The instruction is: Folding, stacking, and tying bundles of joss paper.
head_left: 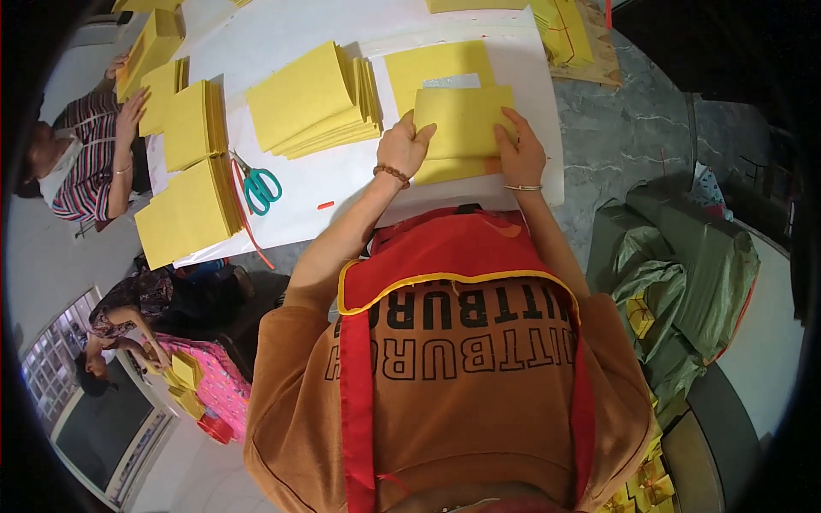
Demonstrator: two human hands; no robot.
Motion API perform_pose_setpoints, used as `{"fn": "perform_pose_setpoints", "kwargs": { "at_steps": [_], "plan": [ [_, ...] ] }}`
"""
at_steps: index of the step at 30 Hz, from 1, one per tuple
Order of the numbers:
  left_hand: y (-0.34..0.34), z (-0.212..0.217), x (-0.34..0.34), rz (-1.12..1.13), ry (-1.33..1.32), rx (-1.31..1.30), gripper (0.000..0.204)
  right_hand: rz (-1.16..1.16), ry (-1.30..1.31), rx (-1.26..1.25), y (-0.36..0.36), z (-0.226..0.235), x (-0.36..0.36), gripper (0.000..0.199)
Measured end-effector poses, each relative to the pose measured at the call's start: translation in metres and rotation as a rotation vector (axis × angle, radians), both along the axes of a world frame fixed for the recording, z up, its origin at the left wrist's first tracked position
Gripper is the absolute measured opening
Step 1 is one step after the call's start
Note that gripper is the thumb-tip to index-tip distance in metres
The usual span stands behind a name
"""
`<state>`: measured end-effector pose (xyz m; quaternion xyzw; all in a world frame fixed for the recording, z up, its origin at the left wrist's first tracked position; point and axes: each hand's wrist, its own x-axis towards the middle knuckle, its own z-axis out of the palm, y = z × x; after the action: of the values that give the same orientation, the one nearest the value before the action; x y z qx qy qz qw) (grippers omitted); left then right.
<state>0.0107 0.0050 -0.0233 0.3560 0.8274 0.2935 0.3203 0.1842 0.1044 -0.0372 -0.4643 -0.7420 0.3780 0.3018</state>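
Observation:
At the near right part of the white table, a yellow paper sheet (463,122) lies between my two hands. My left hand (404,145) is closed on its left edge, with the thumb on top. On the opposite edge, my right hand (521,156) grips with the thumb over the paper and the fingers curled behind. Under it, more yellow paper (438,61) rests on the table, and a pale silvery patch (451,82) shows just past the held sheet's far edge. Left of my hands stands a fanned stack of yellow paper (304,101).
Green-handled scissors (262,190) lie beside several yellow stacks (186,214), near a red strip (249,224). A striped-shirted person (91,158) handles yellow paper at the table's left. Another person (128,312) works beyond. Green wrapped bundles (684,265) stand on the right.

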Motion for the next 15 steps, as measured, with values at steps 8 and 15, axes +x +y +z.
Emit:
{"fn": "perform_pose_setpoints", "kwargs": {
  "at_steps": [8, 15],
  "plan": [
    [-0.001, -0.011, -0.003, -0.021, 0.031, 0.008, 0.036, 0.026, -0.076, -0.126, 0.008, -0.01, 0.002, 0.037],
    [-0.017, 0.026, 0.015, 0.133, -0.025, 0.195, 0.044, 0.017, -0.19, -0.209, 0.01, -0.006, 0.0, 0.037]
  ]
}}
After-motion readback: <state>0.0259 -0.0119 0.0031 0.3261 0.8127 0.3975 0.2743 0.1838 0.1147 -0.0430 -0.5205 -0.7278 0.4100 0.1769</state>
